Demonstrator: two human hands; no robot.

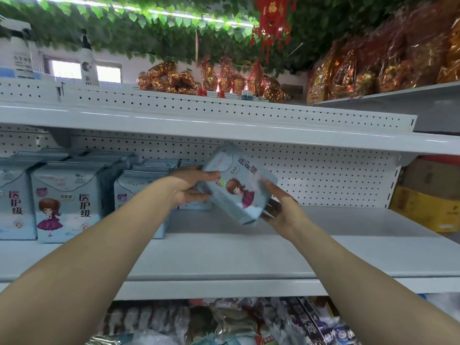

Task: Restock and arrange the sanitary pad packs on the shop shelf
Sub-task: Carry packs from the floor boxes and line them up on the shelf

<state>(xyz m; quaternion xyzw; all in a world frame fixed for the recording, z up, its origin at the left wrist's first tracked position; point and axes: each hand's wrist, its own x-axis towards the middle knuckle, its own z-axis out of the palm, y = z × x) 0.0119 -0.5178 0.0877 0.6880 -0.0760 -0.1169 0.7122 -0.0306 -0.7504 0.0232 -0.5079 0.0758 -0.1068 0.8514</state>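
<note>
Hands: two, bare-armed, both raised to a single pack; left hand [191,189] and right hand [282,211].
Held item: one pad pack [237,185], pale blue, with a cartoon girl in a purple dress on its printed face, which is turned toward the camera.
Place of pack: in the air above the shelf [249,255], in front of the pegboard [323,175], just right of the stocked columns.
Long axis: a steep diagonal; the crimped top end points up and leans left, close under the upper shelf [224,125], and the bottom end points down to the right.
Left grip: clamped on the pack's upper left edge, thumb laid on the front, fingers curled beneath.
Right grip: clamped on the lower right corner, fingers under the base, thumb running up the right side.
Shelved packs [67,200]: four columns across the front on the left, all upright with faces forward. Two are taller, at the far left. Two are shorter, one partly behind the left forearm and one behind the left hand. More stand behind each, number hidden.
Cardboard boxes [428,210]: two at the right end, brown above yellow.
Foil bundles [171,80]: red and gold, on the top tier, too blurred to count.
Wrapped goods [224,322]: a jumble below the shelf, blurred.
</note>
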